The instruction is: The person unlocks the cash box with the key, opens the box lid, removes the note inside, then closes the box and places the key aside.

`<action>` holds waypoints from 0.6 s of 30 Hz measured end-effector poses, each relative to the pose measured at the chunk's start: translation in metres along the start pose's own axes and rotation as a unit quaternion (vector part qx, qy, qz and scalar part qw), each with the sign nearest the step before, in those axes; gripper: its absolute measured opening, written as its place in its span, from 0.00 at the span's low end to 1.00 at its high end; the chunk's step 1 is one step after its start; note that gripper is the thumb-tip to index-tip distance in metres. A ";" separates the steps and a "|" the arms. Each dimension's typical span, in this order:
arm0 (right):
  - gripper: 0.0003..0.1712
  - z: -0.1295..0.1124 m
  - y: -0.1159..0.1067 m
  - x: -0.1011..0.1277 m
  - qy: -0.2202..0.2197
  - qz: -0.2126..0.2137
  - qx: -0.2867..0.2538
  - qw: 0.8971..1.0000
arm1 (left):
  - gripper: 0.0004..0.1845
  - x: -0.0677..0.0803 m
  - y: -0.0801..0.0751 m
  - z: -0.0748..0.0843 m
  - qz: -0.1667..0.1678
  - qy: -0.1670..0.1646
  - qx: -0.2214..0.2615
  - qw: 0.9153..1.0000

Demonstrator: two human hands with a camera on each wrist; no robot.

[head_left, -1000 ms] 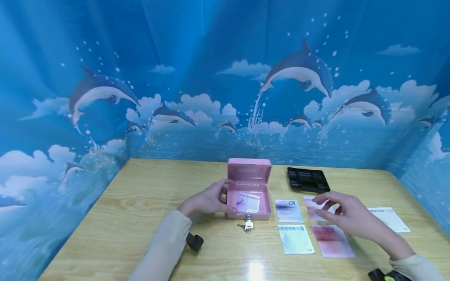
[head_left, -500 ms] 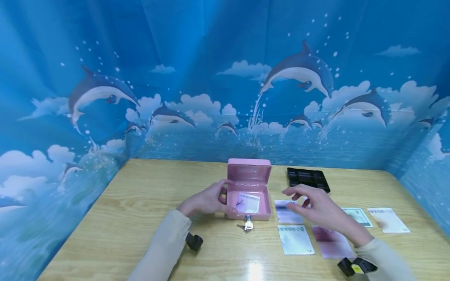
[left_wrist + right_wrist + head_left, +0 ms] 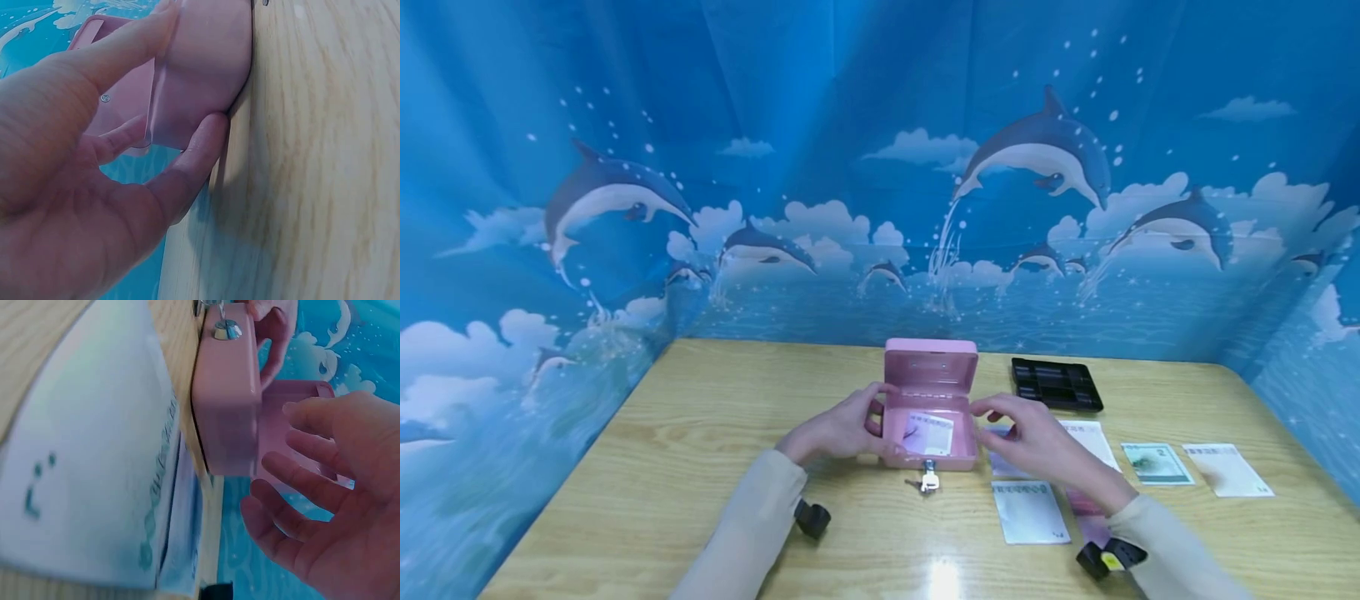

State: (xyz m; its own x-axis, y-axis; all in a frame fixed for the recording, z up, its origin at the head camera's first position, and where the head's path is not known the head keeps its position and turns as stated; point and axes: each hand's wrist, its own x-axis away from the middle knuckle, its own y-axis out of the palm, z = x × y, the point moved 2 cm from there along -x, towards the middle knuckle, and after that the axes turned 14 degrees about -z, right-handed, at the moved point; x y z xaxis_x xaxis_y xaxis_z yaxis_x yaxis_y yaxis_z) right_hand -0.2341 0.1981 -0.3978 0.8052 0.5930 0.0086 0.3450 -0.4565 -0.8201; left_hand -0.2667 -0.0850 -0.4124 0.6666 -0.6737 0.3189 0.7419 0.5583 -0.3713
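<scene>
A pink cash box (image 3: 928, 367) stands on the table with its lid raised and a banknote (image 3: 936, 435) lying inside. Keys (image 3: 929, 480) hang from the lock at its front. My left hand (image 3: 844, 423) grips the box's left side, thumb along the front rim and other fingers against the end wall. Close by the right wall is my right hand (image 3: 1030, 435), its fingers loosely bent; the right wrist view shows nothing between them. Beneath this hand lies a bluish note (image 3: 1006, 465), partly covered, with a pale green note (image 3: 1032, 513) in front of it.
Behind the right hand sits a black compartment tray (image 3: 1057, 392). Right of the box lie a whitish note (image 3: 1093, 440), a green note (image 3: 1157, 464), another pale note (image 3: 1228, 470) and a reddish one (image 3: 1082, 503) half hidden by the right forearm. A dolphin-print curtain (image 3: 835, 167) backs the table.
My right hand has travelled left from above the notes to the box's right edge, uncovering the green note. My left hand and the box have stayed in place.
</scene>
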 end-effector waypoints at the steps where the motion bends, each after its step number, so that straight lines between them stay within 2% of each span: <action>1: 0.19 0.000 0.002 -0.003 -0.001 -0.001 0.001 1.000 | 0.48 0.000 0.000 0.000 0.000 0.002 0.001 1.000; 11: 0.19 -0.006 0.013 -0.025 0.003 -0.044 -0.001 0.999 | 0.48 -0.001 -0.001 -0.002 -0.002 0.009 0.001 1.000; 18: 0.19 -0.008 0.018 -0.039 -0.016 -0.060 0.018 0.998 | 0.48 -0.002 -0.001 -0.001 -0.001 0.005 -0.002 1.000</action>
State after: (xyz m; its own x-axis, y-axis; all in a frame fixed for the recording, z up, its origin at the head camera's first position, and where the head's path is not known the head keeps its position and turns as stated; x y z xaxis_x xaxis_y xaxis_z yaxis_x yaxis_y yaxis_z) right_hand -0.2554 0.1622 -0.4083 0.7428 0.6633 0.0909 0.4205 -0.3566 -0.8342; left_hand -0.2686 -0.0850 -0.4134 0.6639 -0.6800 0.3111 0.7432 0.5542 -0.3748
